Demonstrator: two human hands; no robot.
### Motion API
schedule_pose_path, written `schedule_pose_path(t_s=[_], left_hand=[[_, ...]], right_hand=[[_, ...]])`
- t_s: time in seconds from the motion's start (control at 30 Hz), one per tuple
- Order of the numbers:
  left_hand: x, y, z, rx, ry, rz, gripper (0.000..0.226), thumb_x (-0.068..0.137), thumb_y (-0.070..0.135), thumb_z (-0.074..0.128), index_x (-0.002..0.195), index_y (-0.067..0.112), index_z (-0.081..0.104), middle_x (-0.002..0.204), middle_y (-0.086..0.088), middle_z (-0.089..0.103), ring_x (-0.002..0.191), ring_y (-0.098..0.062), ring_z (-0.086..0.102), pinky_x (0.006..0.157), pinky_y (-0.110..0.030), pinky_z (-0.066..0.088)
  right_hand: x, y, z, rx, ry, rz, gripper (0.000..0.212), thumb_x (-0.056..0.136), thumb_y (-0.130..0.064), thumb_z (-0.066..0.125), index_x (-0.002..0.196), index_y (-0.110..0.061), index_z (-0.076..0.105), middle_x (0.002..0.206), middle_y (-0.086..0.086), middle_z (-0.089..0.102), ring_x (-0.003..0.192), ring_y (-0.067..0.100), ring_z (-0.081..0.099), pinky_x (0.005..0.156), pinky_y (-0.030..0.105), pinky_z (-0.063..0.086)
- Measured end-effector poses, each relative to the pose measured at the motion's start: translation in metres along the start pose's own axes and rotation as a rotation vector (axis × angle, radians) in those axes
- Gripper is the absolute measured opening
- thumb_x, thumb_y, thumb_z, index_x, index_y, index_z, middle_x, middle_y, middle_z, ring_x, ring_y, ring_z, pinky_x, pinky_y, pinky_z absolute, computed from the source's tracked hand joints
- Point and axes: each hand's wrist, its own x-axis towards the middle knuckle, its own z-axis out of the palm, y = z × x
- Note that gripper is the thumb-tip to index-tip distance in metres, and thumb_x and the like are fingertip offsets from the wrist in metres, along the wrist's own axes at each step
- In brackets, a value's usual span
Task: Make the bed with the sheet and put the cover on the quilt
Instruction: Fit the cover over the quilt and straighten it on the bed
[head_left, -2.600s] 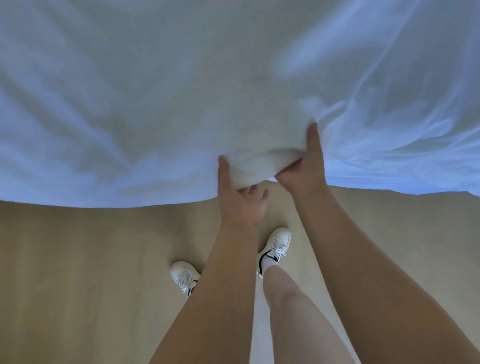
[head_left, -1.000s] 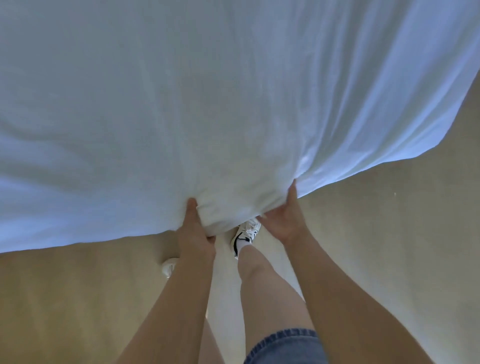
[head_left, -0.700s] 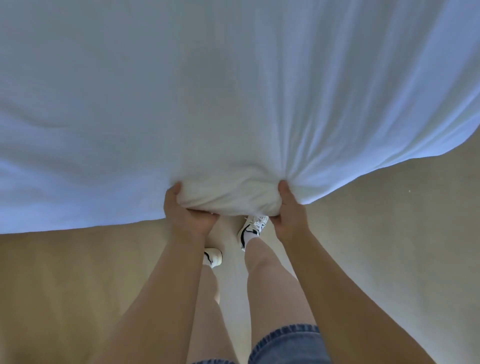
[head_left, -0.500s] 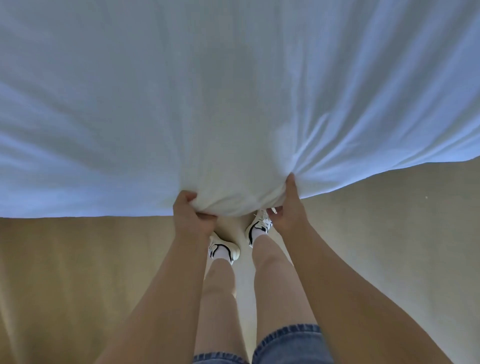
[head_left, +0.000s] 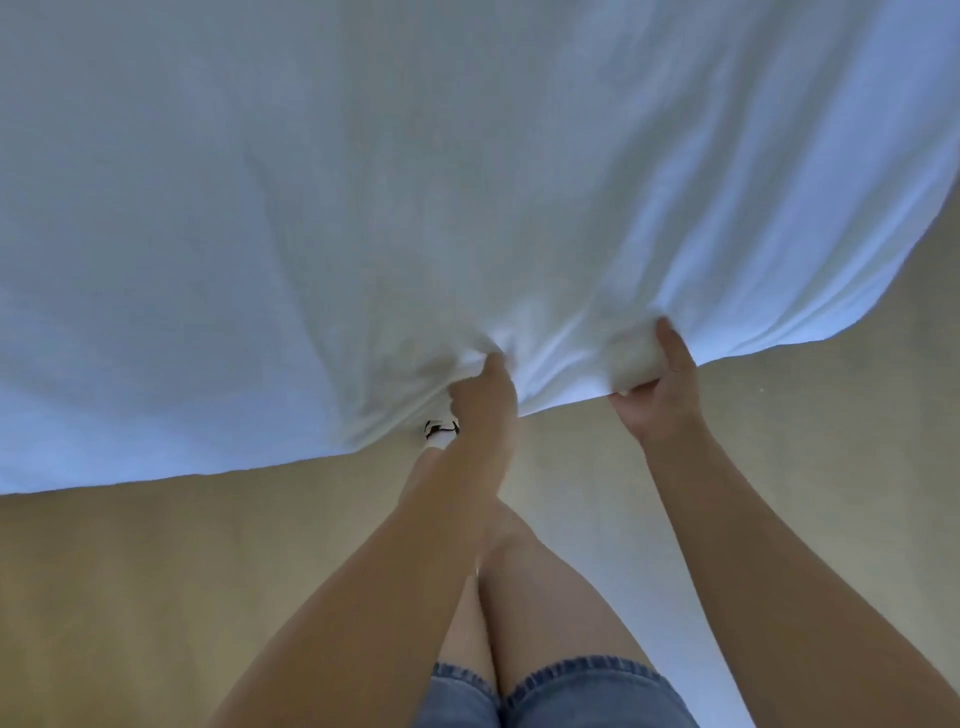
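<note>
A large white sheet (head_left: 415, 197) fills the upper two thirds of the head view, spread out and hanging with its near hem above the floor. My left hand (head_left: 483, 397) grips a bunch of the hem near the middle, and creases fan out from it. My right hand (head_left: 657, 395) holds a rolled fold of the same hem further right, thumb on top and fingers curled under. The bed and the quilt are hidden behind the cloth.
Beige carpet floor (head_left: 156, 597) lies below the sheet on both sides. My bare legs and denim shorts (head_left: 545, 691) are at the bottom middle, and one white shoe (head_left: 441, 434) shows just under the hem.
My hands have spread apart along the hem: the right hand moved right with its fold. The view swung, so the sheet's right corner now curves down at the far right.
</note>
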Motion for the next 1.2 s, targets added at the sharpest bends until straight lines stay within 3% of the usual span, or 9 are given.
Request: schedule_pose_path(t_s=[0.2,0.37,0.53,0.73,0.87,0.97,1.07,1.13,1.2], left_hand=[[-0.077,0.045,0.062,0.654,-0.34,0.788,0.039,0.091,0.022,0.05,0.129,0.016,0.048,0.131,-0.001,0.048,0.121,-0.016,0.046,0.092,-0.024,0.036],[-0.094,0.071,0.125,1.051,-0.373,1.027,0.048,0.091,0.026,0.051,0.138,0.021,0.04,0.139,-0.002,0.042,0.125,-0.02,0.042,0.1,-0.032,0.038],[-0.092,0.041,0.184,1.077,-0.361,1.097,0.041,0.09,0.023,0.054,0.131,0.017,0.049,0.128,-0.001,0.052,0.119,-0.017,0.046,0.09,-0.023,0.035],[-0.092,0.003,0.276,0.982,-0.087,1.111,0.049,0.077,0.047,0.062,0.111,0.011,0.057,0.111,-0.003,0.057,0.112,-0.02,0.044,0.091,-0.031,0.04],[-0.104,0.008,0.308,0.988,0.118,1.075,0.038,0.093,0.046,0.048,0.081,0.01,0.055,0.086,-0.006,0.054,0.089,-0.026,0.051,0.072,-0.031,0.036],[-0.136,-0.011,0.33,1.096,0.185,1.416,0.045,0.095,0.038,0.034,0.055,0.018,0.022,0.05,0.004,0.029,0.052,-0.02,0.036,0.05,-0.027,0.024],[-0.131,-0.051,0.351,1.234,0.094,1.481,0.036,0.086,0.031,0.039,0.053,0.022,0.031,0.044,0.003,0.039,0.037,-0.016,0.039,0.039,-0.019,0.023],[-0.102,-0.057,0.356,1.514,0.094,1.236,0.029,0.091,0.027,0.039,0.074,0.014,0.058,0.073,-0.004,0.061,0.065,-0.021,0.062,0.054,-0.021,0.042],[-0.075,-0.048,0.361,1.65,0.08,0.913,0.031,0.096,0.024,0.04,0.12,0.007,0.048,0.121,-0.011,0.052,0.112,-0.028,0.051,0.086,-0.033,0.043]], right_hand=[[0.001,-0.073,-0.004,0.164,0.225,-0.054,0.056,0.08,-0.063,0.056,0.112,-0.018,0.06,0.122,0.006,0.064,0.118,0.019,0.058,0.103,0.048,0.042],[0.029,-0.136,-0.026,0.047,0.387,-0.059,0.059,0.076,-0.065,0.059,0.114,-0.02,0.058,0.113,0.001,0.065,0.097,0.019,0.065,0.093,0.04,0.052],[0.118,-0.174,-0.092,-0.042,0.392,-0.058,0.123,0.021,-0.08,0.075,0.129,-0.029,0.046,0.119,-0.002,0.062,0.102,0.026,0.064,0.092,0.045,0.05],[0.131,-0.237,-0.089,-0.186,0.257,0.02,0.054,0.091,-0.05,0.052,0.13,-0.013,0.046,0.108,0.001,0.055,0.099,0.022,0.054,0.097,0.035,0.046],[0.101,-0.256,-0.11,-0.228,0.108,0.028,0.031,0.097,-0.044,0.04,0.089,-0.021,0.059,0.09,-0.004,0.064,0.079,0.014,0.06,0.075,0.03,0.051],[0.072,-0.257,-0.17,-0.247,0.086,-0.035,0.037,0.098,-0.044,0.04,0.08,-0.022,0.063,0.08,-0.009,0.068,0.079,0.01,0.063,0.082,0.034,0.05],[0.087,-0.24,-0.208,-0.297,0.11,0.033,0.034,0.098,-0.04,0.044,0.084,-0.016,0.064,0.089,0.003,0.069,0.086,0.019,0.065,0.088,0.044,0.052],[0.119,-0.229,-0.206,-0.3,0.155,0.169,0.024,0.097,-0.03,0.049,0.088,-0.011,0.059,0.091,0.01,0.062,0.077,0.02,0.059,0.076,0.036,0.052],[0.153,-0.228,-0.195,-0.465,0.121,0.195,0.02,0.093,-0.025,0.05,0.079,-0.012,0.053,0.086,0.01,0.053,0.068,0.021,0.048,0.065,0.029,0.041]])
